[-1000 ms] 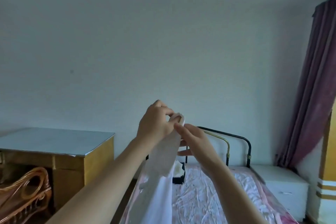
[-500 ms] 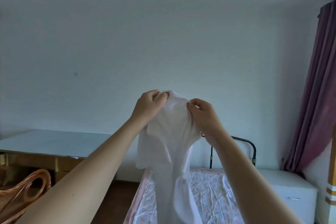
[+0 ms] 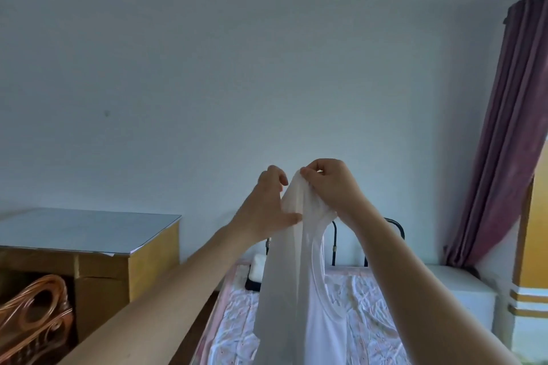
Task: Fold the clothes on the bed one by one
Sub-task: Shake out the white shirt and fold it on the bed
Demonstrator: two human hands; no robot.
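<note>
Head camera looks across a bedroom. Both hands are up in the air, near the middle. The right hand (image 3: 332, 187) pinches the top of a white shirt (image 3: 296, 275) with curled fingers. The left hand (image 3: 267, 210) touches the shirt's left side, thumb laid on the cloth and fingers bent near the top. The shirt hangs down over the bed (image 3: 364, 305), which has a pink and white sheet. A wooden desk (image 3: 98, 246) stands on the left. A purple curtain (image 3: 510, 127) hangs on the right.
</note>
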